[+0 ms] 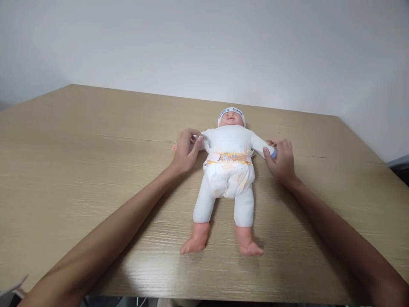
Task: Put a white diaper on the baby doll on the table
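Observation:
A baby doll point(229, 170) lies on its back in the middle of a wooden table point(79, 162), head toward the far wall, feet toward me. It wears a white suit, a white cap with blue lettering and a patterned diaper point(228, 178). My left hand point(186, 150) is wrapped round the doll's arm on the left side. My right hand point(281, 160) is closed over the doll's other arm, where a bit of blue shows under the fingers.
A plain white wall runs behind the table. The table's near edge is just below my forearms. A pale flat object point(12, 286) pokes in at the bottom left corner. Something dark point(399, 168) sits beyond the table's right edge.

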The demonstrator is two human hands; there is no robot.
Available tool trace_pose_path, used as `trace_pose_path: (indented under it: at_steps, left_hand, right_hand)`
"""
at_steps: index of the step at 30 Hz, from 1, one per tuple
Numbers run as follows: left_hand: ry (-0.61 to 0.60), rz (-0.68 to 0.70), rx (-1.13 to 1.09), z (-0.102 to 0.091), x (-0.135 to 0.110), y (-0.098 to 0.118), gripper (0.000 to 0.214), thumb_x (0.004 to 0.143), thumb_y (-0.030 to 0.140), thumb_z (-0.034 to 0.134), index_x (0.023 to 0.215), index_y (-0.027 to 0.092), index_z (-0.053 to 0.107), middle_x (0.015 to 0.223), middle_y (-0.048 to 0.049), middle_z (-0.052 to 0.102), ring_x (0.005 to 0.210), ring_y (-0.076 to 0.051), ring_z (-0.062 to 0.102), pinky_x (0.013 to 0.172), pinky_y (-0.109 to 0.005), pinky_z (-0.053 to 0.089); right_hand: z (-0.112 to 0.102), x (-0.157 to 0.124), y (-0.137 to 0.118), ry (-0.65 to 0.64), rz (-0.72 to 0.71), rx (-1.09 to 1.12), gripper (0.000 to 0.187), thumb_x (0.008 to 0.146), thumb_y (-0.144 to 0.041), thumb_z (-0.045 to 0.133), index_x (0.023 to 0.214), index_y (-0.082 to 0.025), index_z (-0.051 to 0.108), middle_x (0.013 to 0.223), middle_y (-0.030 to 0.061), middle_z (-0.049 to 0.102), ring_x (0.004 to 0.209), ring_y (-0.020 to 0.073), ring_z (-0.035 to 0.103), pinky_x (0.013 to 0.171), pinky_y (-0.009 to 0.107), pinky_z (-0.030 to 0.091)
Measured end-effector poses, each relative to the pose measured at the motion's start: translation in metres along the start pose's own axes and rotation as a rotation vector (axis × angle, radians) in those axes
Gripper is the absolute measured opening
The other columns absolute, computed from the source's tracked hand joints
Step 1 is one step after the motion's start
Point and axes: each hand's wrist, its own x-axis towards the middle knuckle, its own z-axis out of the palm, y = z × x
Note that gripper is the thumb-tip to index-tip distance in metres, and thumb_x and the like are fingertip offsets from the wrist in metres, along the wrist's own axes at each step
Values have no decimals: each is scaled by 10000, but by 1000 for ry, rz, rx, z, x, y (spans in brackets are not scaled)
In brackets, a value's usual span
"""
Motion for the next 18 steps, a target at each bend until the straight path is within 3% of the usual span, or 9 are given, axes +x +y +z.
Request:
trace_pose_path:
  at_steps: [3, 8, 14, 18]
  left_hand:
    - [2, 55, 210, -8, 3, -25, 375, 1064, 603, 550, 1116, 238, 619, 1231, -155, 682, 1192, -370, 532, 1163, -572, 363]
    - [-73, -62, 329, -10, 0, -55, 519, 1041, 679, 511, 1184, 201, 652, 1209, -193, 698, 1146, -397, 549, 1117, -580, 402]
    - [-62, -89, 356, -5, -4, -53, 578, 1034, 730, 494, 1125, 192, 686, 1080, -173, 721, 1048, -370, 565, 1077, -545, 423]
    - [-180, -194, 273, -1, -3, -45, 637, 984, 811, 516, 1035, 197, 679, 918, -127, 692, 967, -349, 573, 1005, -503, 456]
  right_hand:
    - [1, 3, 14, -49, 27, -51, 480, 1047, -546, 556, 1318, -174, 695, 1216, 196, 730, 1157, 406, 625, 1082, 600, 482]
    - [12, 4, 18, -127, 40, -1, 484, 1075, -583, 471, 1167, -187, 734, 1143, 187, 760, 1068, 376, 643, 1018, 549, 504]
    - [7, 5, 11, -153, 60, 85, 598, 1083, -711, 427, 1088, -207, 747, 1100, 167, 776, 1027, 352, 682, 957, 488, 530]
    - [3, 0, -5, -235, 179, 57, 641, 1063, -768, 430, 1116, -220, 758, 970, 124, 785, 842, 312, 692, 774, 398, 492]
